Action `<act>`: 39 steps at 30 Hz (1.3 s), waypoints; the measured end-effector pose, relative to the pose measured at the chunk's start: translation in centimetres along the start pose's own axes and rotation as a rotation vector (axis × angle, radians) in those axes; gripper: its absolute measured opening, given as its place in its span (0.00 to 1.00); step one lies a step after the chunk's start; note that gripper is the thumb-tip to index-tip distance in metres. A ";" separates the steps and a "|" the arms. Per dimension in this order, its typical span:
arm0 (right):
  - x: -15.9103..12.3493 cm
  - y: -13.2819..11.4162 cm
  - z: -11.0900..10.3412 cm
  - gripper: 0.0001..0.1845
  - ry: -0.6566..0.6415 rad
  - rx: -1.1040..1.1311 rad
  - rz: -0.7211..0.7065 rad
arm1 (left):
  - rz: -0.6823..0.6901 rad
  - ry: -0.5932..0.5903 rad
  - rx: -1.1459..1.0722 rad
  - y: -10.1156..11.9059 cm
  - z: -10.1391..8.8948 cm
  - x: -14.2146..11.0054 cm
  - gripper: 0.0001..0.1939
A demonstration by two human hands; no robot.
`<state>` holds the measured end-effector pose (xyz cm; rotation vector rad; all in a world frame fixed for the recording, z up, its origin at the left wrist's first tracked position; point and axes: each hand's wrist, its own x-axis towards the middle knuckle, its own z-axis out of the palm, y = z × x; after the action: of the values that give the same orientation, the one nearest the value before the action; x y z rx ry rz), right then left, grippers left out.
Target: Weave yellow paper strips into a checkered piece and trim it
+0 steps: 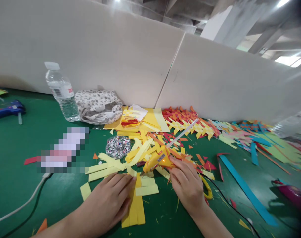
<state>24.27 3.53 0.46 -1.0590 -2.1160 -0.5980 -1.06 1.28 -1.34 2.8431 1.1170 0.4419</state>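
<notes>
On green tabletop (97, 142), front ctr: our work spot, loose paper cuttings all round.
Flat deep-yellow paper strips (140, 211): side by side, partly under our L hand (113, 198).
Short pale-yellow paper strip (147, 190): lies across R edge of same.
L hand state: fingers pressed tog. over strips; we can't tell if thumb pinches.
Yellow plastic glue gun (156, 162): in our R hand (187, 185), fingers wrapped round handle; tip angled down-L, just beside L fingertips; small light lit.
Long translucent glue stick (182, 133): pokes out gun's rear.
Step in hand: prob. gluing strips, we'd judge; no fresh glue discernible.
Next move: calls for steady tip, strips kept flat, L fingertips clear of prob. hot nozzle.
Stock behind: clear bag of small round multicol. pieces (118, 147); woven yellow paper pcs (190, 127) by wall.
</notes>
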 end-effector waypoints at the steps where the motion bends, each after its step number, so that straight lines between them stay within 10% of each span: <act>1: 0.0 0.0 0.0 0.09 -0.005 -0.003 -0.004 | -0.002 0.003 0.003 0.0 0.0 0.0 0.19; 30: 0.1 -0.1 0.1 0.11 -0.064 0.019 0.018 | -0.013 -0.033 -0.002 0.2 -0.9 0.2 0.19; 39: -0.3 1.8 1.0 0.12 -0.036 0.074 0.391 | -0.010 0.049 0.002 0.1 -0.8 0.0 0.23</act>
<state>25.50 4.99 -0.25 -1.4015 -1.8714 -0.3105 -1.27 1.16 -0.54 2.8414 1.1403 0.5126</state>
